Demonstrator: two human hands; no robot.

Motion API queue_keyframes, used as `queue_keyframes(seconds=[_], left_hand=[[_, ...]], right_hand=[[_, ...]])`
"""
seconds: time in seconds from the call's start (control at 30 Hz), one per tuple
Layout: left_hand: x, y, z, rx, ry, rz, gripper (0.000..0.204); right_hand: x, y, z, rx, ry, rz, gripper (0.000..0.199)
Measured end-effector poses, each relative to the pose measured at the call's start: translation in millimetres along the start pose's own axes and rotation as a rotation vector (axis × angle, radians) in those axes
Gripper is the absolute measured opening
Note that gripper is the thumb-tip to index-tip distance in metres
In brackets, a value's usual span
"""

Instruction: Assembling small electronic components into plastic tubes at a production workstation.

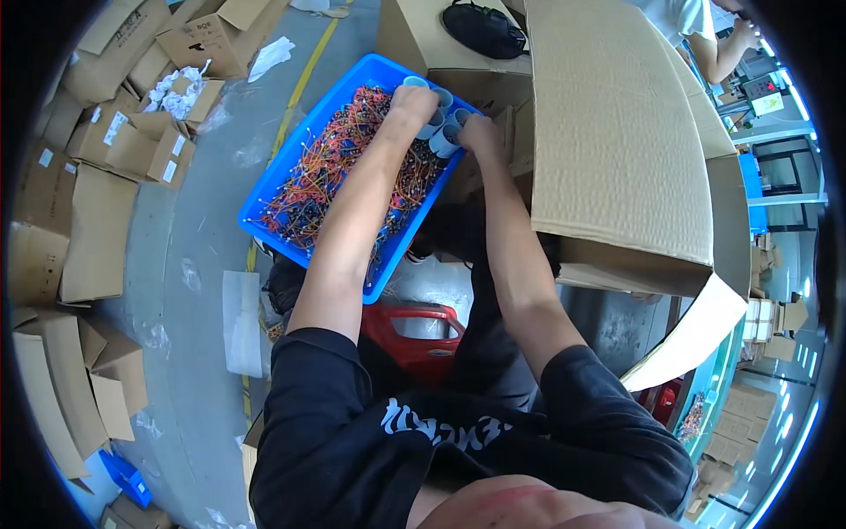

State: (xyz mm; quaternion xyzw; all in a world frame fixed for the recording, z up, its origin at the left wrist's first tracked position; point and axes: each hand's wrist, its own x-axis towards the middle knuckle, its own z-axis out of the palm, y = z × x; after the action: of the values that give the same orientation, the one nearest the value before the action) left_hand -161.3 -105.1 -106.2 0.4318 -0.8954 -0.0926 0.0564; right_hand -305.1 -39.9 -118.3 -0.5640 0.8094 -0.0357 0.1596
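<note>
A blue plastic bin [249, 196] stands tilted across the view ahead of me, filled with a tangle of small orange, red and black wire leads [339, 163]. At its far right corner, several light blue round cups [444, 141] stand close together. My left hand [414, 108] is closed over the far-left cups, and its fingertips are hidden behind the knuckles. Against the right side of the cup group, my right hand [479, 134] is curled with its fingers bent inward. What either hand pinches is too small to make out.
A large open cardboard box [621, 132] rises on my right, a black pouch [483, 29] behind it. Between my legs is a red plastic stool [414, 339]. Opened cartons [97, 229] line the left side. Another person's arm [718, 53] shows far right.
</note>
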Motion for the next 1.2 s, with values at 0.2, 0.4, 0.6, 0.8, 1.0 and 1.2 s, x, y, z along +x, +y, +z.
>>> queue_keyframes(seconds=[0.2,0.4,0.6,0.8,1.0,1.2], left_hand=[[-46.1,-3.6,-13.1,-0.311,0.036,-0.055,0.021],[-149.8,-8.6,9.2,-0.377,0.461,0.047,0.025],[-260.3,-14.8,53.8,-0.901,0.556,-0.279,0.018],[-315.3,-18.2,69.6,-1.137,0.601,-0.339,0.023],[-324.0,-10.4,50.9,-0.844,0.608,-0.376,0.021],[-334.4,18.0,14.1,-0.643,0.594,-0.379,0.019]], right_hand=[[-37.2,-17.0,-14.2,-0.104,0.213,-0.07,0.018],[-128.8,5.0,-14.6,0.298,0.778,-0.404,0.012],[-389.6,33.2,-68.6,0.724,-0.001,-0.793,0.011],[-488.7,182.5,-226.6,0.774,0.064,-0.613,0.009],[-566.9,441.2,-299.0,-0.095,1.052,0.465,0.017],[-476.4,663.2,-315.3,-0.306,0.607,1.084,0.026]])
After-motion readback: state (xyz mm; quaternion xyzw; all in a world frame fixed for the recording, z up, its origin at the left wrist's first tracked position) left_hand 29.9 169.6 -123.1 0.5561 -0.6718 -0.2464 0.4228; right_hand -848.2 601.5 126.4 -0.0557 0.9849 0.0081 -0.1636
